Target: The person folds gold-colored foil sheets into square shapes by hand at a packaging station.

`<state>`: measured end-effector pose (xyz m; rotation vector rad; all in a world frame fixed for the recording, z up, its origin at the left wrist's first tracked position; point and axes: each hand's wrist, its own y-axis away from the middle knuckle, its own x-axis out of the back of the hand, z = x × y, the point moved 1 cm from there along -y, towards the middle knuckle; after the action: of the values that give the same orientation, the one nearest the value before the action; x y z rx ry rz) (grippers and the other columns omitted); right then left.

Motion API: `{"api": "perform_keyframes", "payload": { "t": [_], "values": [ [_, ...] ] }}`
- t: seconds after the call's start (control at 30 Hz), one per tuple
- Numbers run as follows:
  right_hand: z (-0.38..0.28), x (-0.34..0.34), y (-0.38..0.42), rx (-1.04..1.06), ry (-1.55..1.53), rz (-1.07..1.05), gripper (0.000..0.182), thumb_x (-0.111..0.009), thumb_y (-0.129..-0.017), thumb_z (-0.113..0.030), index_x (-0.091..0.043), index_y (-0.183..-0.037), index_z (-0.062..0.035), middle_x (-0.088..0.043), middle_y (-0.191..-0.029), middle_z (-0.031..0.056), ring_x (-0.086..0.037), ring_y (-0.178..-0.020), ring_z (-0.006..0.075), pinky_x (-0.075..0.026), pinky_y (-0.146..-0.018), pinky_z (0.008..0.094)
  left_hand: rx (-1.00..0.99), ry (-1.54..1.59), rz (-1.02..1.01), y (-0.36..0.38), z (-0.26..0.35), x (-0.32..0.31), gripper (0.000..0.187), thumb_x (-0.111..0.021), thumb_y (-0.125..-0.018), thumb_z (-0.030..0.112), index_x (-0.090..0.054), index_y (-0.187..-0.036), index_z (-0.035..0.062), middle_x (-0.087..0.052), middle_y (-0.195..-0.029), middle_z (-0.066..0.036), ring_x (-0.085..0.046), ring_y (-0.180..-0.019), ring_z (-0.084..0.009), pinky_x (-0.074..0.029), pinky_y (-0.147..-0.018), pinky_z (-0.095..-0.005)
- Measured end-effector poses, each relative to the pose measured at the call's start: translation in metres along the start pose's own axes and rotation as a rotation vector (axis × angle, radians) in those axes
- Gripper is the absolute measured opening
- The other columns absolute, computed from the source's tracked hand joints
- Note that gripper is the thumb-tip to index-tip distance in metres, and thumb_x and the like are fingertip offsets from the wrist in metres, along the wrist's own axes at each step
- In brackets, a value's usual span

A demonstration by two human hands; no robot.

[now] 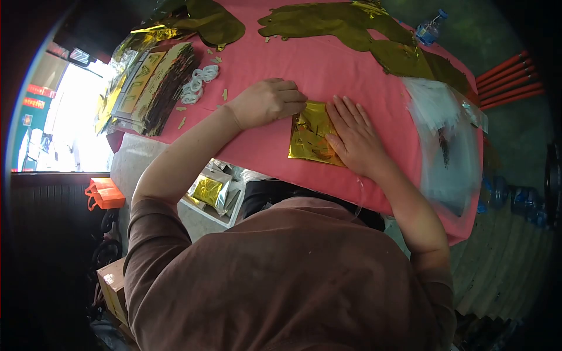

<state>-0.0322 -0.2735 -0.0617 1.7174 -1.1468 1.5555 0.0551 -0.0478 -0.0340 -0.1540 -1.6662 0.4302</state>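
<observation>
A folded, shiny gold foil packet lies on the pink tablecloth in front of my torso. My left hand is at its upper left corner, fingers curled together with the fingertips at the foil's edge; what they pinch is too small to make out. Flat across the packet's right side rests my right hand, fingers stretched out and a little apart. Larger gold foil sheets are spread along the far side of the cloth.
On the left stand stacked printed packs, with white rings beside them. Clear plastic bags lie at the right edge, a bottle at the far right. Below the table's left edge is a white bin holding packets.
</observation>
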Motion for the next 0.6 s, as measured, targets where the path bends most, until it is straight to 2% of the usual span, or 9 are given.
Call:
{"api": "perform_keyframes", "payload": {
  "t": [0.4,0.6],
  "values": [
    [0.001,0.000,0.000,-0.011,-0.019,-0.006,0.057,-0.041,-0.091,-0.030,-0.028,-0.139,-0.0011,-0.025,-0.145,0.0181,-0.020,-0.136,0.0307,-0.011,-0.112,0.0417,0.094,0.138,-0.044,-0.005,0.014,0.021,0.024,-0.062,-0.071,0.011,-0.064,-0.093,0.0036,-0.063,-0.098,-0.006,-0.058,-0.094,-0.0231,-0.050,-0.079,-0.0343],
    [0.001,0.000,-0.001,-0.018,-0.016,-0.010,0.057,-0.041,-0.091,-0.030,-0.029,-0.139,-0.0013,-0.025,-0.145,0.0181,-0.019,-0.136,0.0302,-0.011,-0.112,0.0417,0.130,0.205,-0.155,-0.010,0.011,0.022,0.024,-0.064,-0.070,0.009,-0.064,-0.093,0.0033,-0.063,-0.099,-0.007,-0.058,-0.093,-0.0233,-0.050,-0.079,-0.0345]
  ]
}}
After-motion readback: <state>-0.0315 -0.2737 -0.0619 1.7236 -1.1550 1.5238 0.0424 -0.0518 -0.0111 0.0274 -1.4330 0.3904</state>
